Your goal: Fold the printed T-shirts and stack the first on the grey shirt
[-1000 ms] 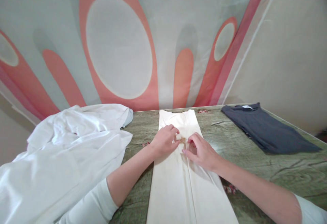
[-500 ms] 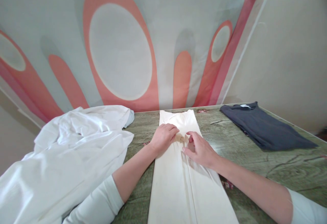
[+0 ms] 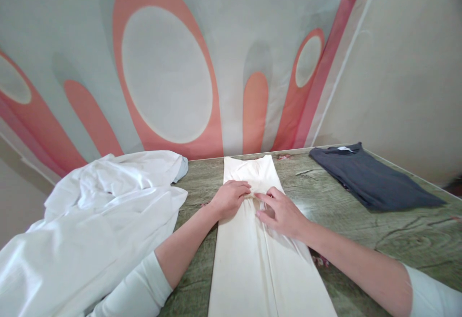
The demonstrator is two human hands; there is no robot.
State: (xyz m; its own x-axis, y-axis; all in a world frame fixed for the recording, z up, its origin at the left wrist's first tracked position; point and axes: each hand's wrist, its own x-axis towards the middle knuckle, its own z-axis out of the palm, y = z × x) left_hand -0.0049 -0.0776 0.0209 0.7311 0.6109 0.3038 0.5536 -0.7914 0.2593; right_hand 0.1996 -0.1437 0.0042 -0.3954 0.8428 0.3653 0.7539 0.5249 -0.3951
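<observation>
A cream garment (image 3: 249, 264) lies folded into a long narrow strip down the middle of the green table (image 3: 397, 230). My left hand (image 3: 229, 197) rests on it near its far end, fingers curled and pinching the cloth at the centre. My right hand (image 3: 279, 213) lies beside it on the same spot, fingers bent and gripping the cloth where the two folded edges meet. The fingertips of both hands nearly touch.
A heap of white cloth (image 3: 94, 220) covers the table's left side. A folded dark grey shirt (image 3: 368, 177) lies at the far right. A hanging sheet with orange ovals (image 3: 166, 66) stands behind the table's back edge.
Both hands have closed in on each other over the centre seam, covering the small tan spot that showed between them before. The view shifted slightly.
</observation>
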